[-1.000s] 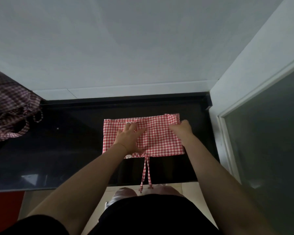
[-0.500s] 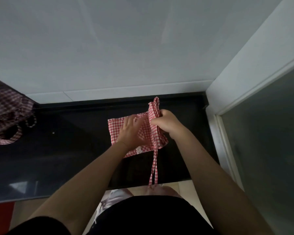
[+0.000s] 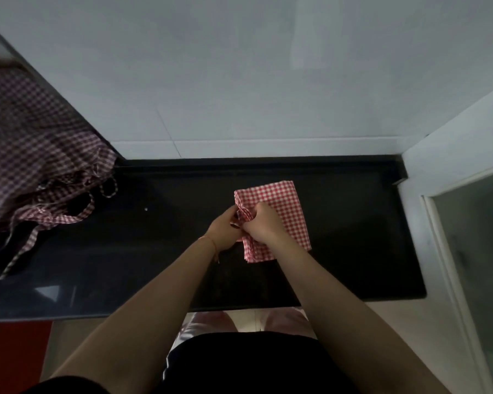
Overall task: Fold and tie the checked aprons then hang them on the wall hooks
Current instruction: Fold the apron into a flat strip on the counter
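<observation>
At the far left I see a loose heap of checked aprons [image 3: 32,166] spilling onto the black counter [image 3: 160,251], their ties [image 3: 17,251] trailing toward the near edge. A small white speck [image 3: 146,209] lies on the bare counter between that heap and the hands. Moving right, my left hand [image 3: 224,231] sits at the left edge of the folded red checked apron [image 3: 282,211], its fingers curled in and pinching the bunched cloth there; a thin cord bracelet [image 3: 211,245] circles that wrist. Just to its right, touching it, my right hand [image 3: 261,223] lies on top of the folded apron with its fingers curled round the same gathered edge. The folded apron lies flat on the counter, right of centre, toward the far side, well apart from the heap. Further right a white frame [image 3: 444,251] borders a glass panel [image 3: 478,251].
</observation>
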Motion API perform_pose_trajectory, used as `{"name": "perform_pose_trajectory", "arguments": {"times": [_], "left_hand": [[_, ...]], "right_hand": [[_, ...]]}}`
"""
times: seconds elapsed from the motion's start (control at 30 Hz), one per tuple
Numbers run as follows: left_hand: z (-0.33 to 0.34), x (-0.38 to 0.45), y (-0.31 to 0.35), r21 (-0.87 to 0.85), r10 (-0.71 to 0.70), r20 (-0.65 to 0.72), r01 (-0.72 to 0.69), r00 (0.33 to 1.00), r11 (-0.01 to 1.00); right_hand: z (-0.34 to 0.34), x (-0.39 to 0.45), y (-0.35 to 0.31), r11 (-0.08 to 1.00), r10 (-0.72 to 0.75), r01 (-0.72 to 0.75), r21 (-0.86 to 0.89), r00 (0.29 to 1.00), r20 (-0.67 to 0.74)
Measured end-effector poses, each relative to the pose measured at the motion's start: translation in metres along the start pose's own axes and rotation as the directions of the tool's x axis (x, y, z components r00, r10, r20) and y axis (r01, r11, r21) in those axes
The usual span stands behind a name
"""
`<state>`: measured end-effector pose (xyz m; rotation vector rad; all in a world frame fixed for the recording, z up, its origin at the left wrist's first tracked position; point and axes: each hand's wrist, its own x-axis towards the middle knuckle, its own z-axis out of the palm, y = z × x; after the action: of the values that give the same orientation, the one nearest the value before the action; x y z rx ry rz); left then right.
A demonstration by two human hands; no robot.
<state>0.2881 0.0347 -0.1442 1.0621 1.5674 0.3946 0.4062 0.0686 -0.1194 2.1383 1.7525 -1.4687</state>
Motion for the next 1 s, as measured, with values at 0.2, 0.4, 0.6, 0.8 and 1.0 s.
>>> {"name": "perform_pose_trajectory", "arguments": {"times": [0.2, 0.4, 0.6, 0.8, 1.0], "left_hand": [[-0.005, 0.002, -0.001, -0.159, -0.116, -0.139, 0.094, 0.983, 0.983], [0.025, -0.011, 0.015, 0.547, 0.594, -0.301, -0.376, 0.746, 0.748], [0.045, 0.012, 0.026, 0.779, 0.608, -0.059, -0.344, 0.792, 0.523], [0.051, 0.036, 0.021, 0.876, 0.452, 0.023, -0.236, 0.892, 0.421], [0.037, 0.049, -0.005, 0.825, 0.402, -0.006, -0.222, 0.916, 0.520]], "right_hand": [[0.004, -0.001, -0.001, 0.995, 0.011, -0.009, 0.096, 1.000, -0.012], [-0.016, -0.007, 0.005, 0.979, -0.042, 0.054, 0.198, 0.997, -0.062], [-0.028, -0.011, 0.029, 0.917, -0.397, 0.322, -0.236, 0.796, -0.456], [-0.014, 0.026, 0.082, 0.704, -0.624, 0.304, -0.642, 0.696, -0.354], [-0.020, 0.048, 0.107, 0.787, -0.463, 0.298, -0.540, 0.864, -0.198]]}}
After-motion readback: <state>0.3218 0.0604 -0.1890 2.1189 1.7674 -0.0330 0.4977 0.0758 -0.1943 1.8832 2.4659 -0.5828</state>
